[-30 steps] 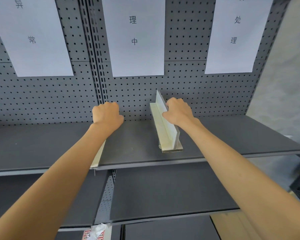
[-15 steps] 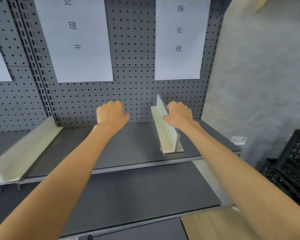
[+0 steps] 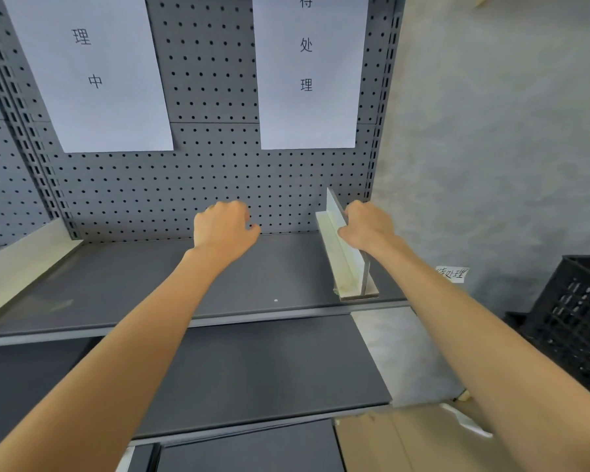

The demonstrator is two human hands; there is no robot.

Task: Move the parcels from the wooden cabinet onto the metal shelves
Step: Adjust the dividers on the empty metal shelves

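On the upper metal shelf (image 3: 150,284), near its right end, my right hand (image 3: 367,226) grips the upright blade of a pale divider (image 3: 346,257); fingers curl over its top edge, their tips hidden behind the blade. The divider's base lies flat on the shelf, running from the pegboard back panel (image 3: 212,185) out to the front lip. My left hand (image 3: 223,229) hangs above the shelf's middle, well apart from the divider, fingers curled under into a loose fist around nothing; whether the knuckles touch the panel I cannot tell.

A second pale divider (image 3: 17,264) sits at the shelf's left end, cut off by the frame edge and blurred. Two white paper signs (image 3: 307,73) with black characters hang on the panel, their tops cropped. A lower metal shelf (image 3: 259,366) lies beneath, partly covered by my forearms.

Parcels: none plainly in view. A brown cardboard surface (image 3: 406,444) shows at the bottom right, mostly cut off; what it is I cannot make out. A black crate (image 3: 573,321) stands at the far right against the grey wall (image 3: 491,131), with a small handwritten label (image 3: 452,274) just beside my right forearm.
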